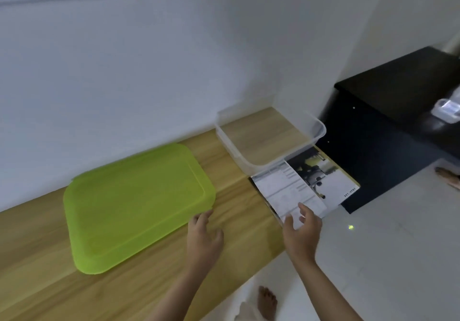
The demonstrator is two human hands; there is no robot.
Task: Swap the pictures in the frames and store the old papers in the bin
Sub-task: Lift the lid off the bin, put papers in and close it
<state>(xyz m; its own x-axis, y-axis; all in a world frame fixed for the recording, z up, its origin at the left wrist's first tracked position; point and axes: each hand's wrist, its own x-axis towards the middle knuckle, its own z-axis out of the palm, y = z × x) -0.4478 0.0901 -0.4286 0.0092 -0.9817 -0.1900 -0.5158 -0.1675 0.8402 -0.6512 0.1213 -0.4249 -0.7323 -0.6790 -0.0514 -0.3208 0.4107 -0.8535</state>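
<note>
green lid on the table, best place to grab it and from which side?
The green lid lies flat on the wooden table, so take its thin rim. Its near-right corner, where the left hand touches it, is probably easiest; come from the table's front edge.

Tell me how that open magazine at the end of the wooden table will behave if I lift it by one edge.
The magazine will probably flop: its thin pages already curve under the right hand. It looks light. Part of it overhangs the table end, so a push could slide it off. The glossy pages may slip.
</note>
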